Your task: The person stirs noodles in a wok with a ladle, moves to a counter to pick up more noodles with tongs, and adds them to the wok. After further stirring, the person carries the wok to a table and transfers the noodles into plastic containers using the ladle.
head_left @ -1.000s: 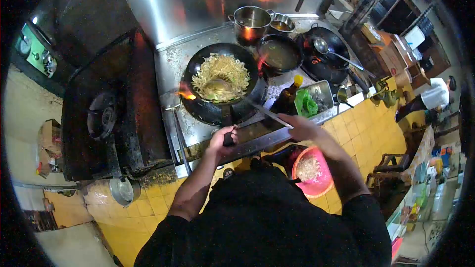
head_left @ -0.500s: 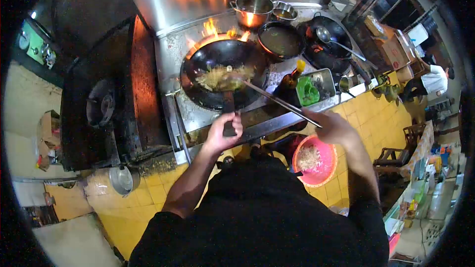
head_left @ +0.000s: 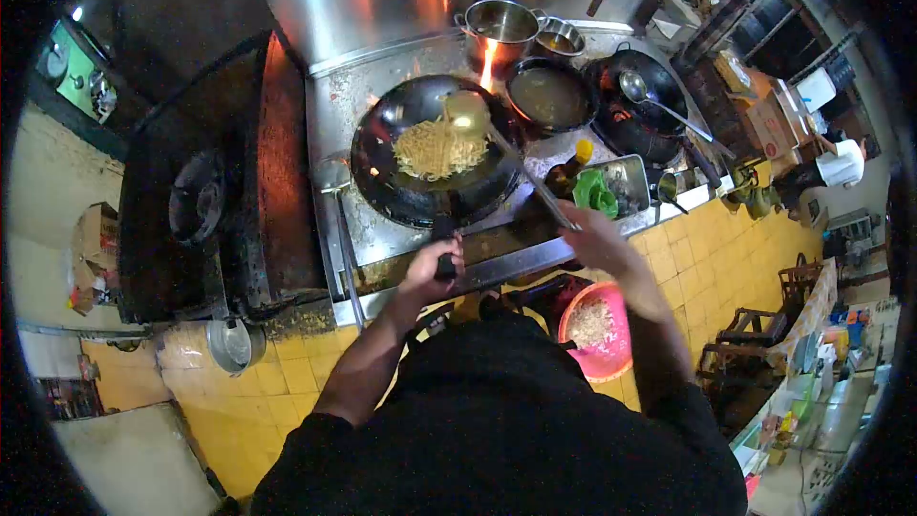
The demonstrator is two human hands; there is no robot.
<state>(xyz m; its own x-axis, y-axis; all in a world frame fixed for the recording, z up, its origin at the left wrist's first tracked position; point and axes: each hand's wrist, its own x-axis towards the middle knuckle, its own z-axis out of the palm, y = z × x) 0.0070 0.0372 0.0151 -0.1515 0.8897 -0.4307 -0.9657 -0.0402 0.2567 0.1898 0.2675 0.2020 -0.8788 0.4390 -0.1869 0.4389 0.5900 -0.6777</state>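
My left hand is wrapped round the handle of a black wok on the stove. Noodles lie in the middle of the wok. My right hand is closed round the long metal handle of a ladle; its bowl hangs over the upper right part of the noodles. Just right of the wok stand a dark bottle with a yellow cap and a green item in a metal tray.
Behind the wok are a steel pot, a small pan and a black pan. Another wok holds a ladle. A pink basket stands below my right forearm. At far right is another person.
The ladle's bowl has lifted from low among the noodles toward the wok's upper right. My right hand has shifted left and slightly up. Flames behind the wok look smaller.
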